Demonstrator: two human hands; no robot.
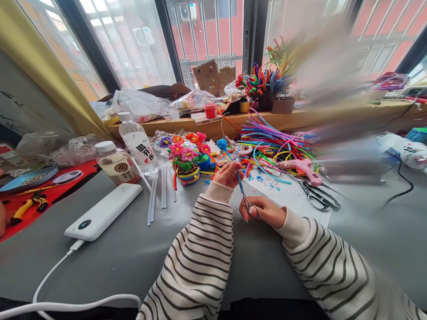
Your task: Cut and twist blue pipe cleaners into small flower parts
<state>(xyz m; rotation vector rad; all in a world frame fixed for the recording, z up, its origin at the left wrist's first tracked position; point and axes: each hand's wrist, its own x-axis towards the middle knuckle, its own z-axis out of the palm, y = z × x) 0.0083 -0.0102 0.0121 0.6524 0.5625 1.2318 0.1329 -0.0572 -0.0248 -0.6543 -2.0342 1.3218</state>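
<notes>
My left hand (228,175) pinches blue pipe cleaner stems, with a round blue pipe-cleaner flower head (222,144) rising above the fingers. My right hand (263,210) is closed around the handles of small silver scissors (246,202). Their blades point up along the blue strand hanging below my left fingers; whether they touch it I cannot tell. Just left of my hands stands a small pot (188,176) of pink pipe-cleaner flowers. White paper (283,193) with blue fuzz scraps lies beyond my right hand.
A pink glue gun (308,172) and black-handled scissors (318,195) lie to the right, beside a pile of colourful pipe cleaners (267,133). Bottles (138,144), glue sticks (163,189) and a white power bank (105,213) with a cable are at left. A person's hand (2,218) shows at the left edge.
</notes>
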